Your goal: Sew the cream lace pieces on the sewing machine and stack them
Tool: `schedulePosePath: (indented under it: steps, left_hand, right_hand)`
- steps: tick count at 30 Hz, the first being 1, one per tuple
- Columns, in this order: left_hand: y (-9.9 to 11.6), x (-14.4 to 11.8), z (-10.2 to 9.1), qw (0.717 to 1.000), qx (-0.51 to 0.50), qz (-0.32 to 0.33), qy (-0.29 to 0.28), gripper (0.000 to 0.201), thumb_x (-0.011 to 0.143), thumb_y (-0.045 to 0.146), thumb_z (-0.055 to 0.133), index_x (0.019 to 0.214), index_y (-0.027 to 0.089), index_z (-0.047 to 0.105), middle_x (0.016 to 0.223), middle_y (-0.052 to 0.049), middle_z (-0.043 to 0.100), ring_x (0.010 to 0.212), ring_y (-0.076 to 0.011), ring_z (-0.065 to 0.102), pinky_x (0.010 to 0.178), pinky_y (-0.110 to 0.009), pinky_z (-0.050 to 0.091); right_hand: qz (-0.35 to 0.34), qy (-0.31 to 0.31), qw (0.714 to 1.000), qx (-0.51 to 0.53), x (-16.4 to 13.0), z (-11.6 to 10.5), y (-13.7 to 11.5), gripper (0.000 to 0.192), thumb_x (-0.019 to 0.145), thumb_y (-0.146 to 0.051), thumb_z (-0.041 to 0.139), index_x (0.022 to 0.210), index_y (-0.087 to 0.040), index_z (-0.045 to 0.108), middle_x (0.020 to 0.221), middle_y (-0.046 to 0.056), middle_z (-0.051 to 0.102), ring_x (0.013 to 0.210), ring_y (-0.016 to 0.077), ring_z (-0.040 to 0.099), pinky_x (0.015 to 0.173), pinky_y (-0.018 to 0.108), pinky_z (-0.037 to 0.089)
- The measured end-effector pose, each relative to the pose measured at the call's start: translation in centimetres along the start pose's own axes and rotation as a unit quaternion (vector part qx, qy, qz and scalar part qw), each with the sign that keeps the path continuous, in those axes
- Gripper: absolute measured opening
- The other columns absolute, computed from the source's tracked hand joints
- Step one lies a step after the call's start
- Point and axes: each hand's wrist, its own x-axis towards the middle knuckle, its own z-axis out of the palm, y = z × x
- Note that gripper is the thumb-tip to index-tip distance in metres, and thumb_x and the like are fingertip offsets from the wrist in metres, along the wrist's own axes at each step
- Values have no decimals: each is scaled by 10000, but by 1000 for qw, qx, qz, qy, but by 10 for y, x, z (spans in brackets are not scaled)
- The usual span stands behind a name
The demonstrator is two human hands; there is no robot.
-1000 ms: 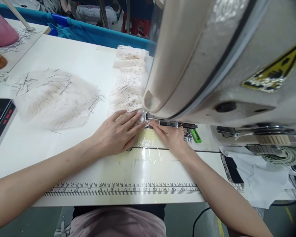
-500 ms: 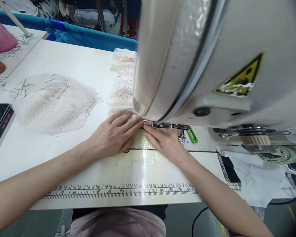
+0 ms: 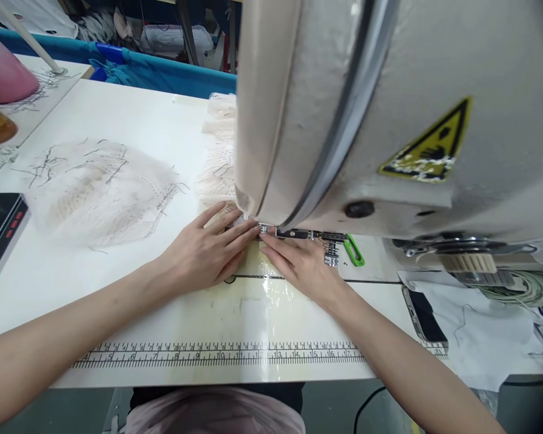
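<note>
My left hand lies palm down with its fingers spread, pressing the near end of a strip of sheer cream lace fabric beside the needle area of a sewing machine. My right hand rests flat on the machine bed, fingers stretched toward the left fingertips. Part of it is hidden below the presser foot parts and a small spring tension device. The machine head blocks the needle and part of the lace.
A sheer lace piece with dark loose threads lies at left, near a black device. A printed ruler runs along the front edge. At right are a green clip, a phone and white cloth.
The view has shifted slightly, so the machine head appears further left. Both hands stay at nearly the same place by the presser foot, with fingers still outstretched.
</note>
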Motion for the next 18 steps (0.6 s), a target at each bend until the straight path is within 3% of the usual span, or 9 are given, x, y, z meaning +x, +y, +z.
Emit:
schedulePosePath:
  steps: [11,15,18]
  left_hand:
    - [1,0,0,1000,1,-25,-16,379,936,237,426,1255,109,586,1186,-119,685,1246,-338,550,1046,-536,429]
    - [2,0,0,999,-4,-32,-17,396,925,242,441,1268,105,584,1157,-127,694,1259,-348,537,1038,-540,437]
    - [1,0,1,999,-5,-35,-20,408,928,254,431,1283,113,574,1164,-121,692,1274,-341,524,1043,-531,433]
  right_hand:
    - [-24,-26,999,-34,1,2,2,315,966,-294,525,1275,-280,587,869,10,725,709,142,636,672,293,458]
    - [-20,-23,997,-76,5,-3,-3,312,987,-380,480,1206,-228,643,708,10,694,586,128,588,605,286,409]
    - [-11,-23,995,-101,6,-5,-6,329,999,-397,450,1174,-219,664,705,11,691,608,129,606,612,287,388]
